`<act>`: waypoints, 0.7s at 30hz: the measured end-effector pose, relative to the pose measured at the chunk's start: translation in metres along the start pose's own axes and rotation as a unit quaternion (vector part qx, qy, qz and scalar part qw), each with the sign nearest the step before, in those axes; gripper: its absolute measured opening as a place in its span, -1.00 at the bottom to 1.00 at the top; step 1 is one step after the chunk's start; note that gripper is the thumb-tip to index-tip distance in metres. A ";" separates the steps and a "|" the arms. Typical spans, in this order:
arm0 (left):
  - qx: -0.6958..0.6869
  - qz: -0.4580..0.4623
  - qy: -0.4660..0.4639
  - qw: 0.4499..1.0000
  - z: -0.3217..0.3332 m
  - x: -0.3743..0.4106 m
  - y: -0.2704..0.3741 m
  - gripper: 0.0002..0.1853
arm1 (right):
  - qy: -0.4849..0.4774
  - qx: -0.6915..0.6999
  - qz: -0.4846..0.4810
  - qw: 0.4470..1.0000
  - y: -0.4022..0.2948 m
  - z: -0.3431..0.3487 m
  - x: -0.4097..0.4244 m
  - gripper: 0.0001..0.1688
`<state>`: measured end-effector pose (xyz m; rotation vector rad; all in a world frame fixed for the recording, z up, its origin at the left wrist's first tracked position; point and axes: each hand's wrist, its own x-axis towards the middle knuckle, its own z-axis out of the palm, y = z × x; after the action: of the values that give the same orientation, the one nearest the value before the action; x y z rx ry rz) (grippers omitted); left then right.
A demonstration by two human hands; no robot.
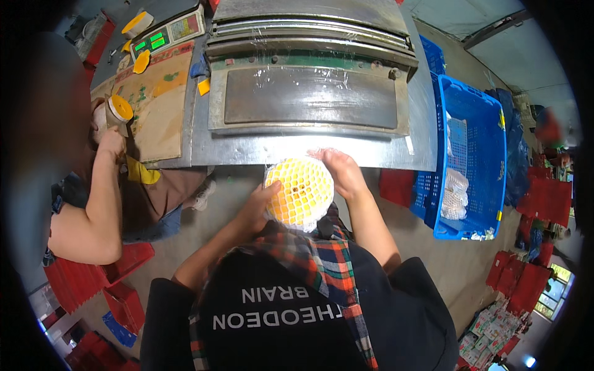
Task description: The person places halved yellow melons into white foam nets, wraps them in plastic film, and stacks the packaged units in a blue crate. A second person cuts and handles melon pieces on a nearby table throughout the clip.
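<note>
A round, cut piece of orange-yellow fruit or vegetable in a white foam net [299, 192] is held in front of my chest, its flat cut face up. My left hand [260, 204] grips it from the left, the thumb on its edge. My right hand [342, 174] is at its upper right side with the fingers bent; clear film seems to lie near the fingertips, and whether they pinch it I cannot tell. Just beyond both hands runs the front edge of the metal table [306, 150], and on it stands a film-wrapping machine with a flat metal plate [311, 97].
At the right stands a blue plastic crate [473, 162] with netted pieces inside. A co-worker's arm [104, 199] is at the left, holding a cut piece over cardboard [160, 111]. Behind it are a digital scale [169, 35] and another cut piece [137, 24].
</note>
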<state>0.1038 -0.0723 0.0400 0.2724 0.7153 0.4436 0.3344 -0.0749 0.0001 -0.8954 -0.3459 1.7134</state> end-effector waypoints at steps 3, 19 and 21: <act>-0.056 -0.004 -0.020 0.998 0.020 -0.018 0.010 -0.53 | -0.024 -0.182 -0.101 0.978 -0.017 0.018 -0.035 -0.59; 0.285 -0.012 -0.112 0.952 0.076 0.055 0.014 -0.36 | 0.030 0.111 -0.066 0.991 -0.042 0.008 -0.128 -0.45; 0.136 -0.103 -0.237 0.956 0.096 0.100 0.017 -0.35 | -0.017 0.083 -0.057 0.995 -0.055 -0.009 -0.114 -0.43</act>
<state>0.2309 -0.0182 0.0598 0.5371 0.3251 0.0681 0.3896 -0.1628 0.0731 -0.7128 -0.2683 1.6270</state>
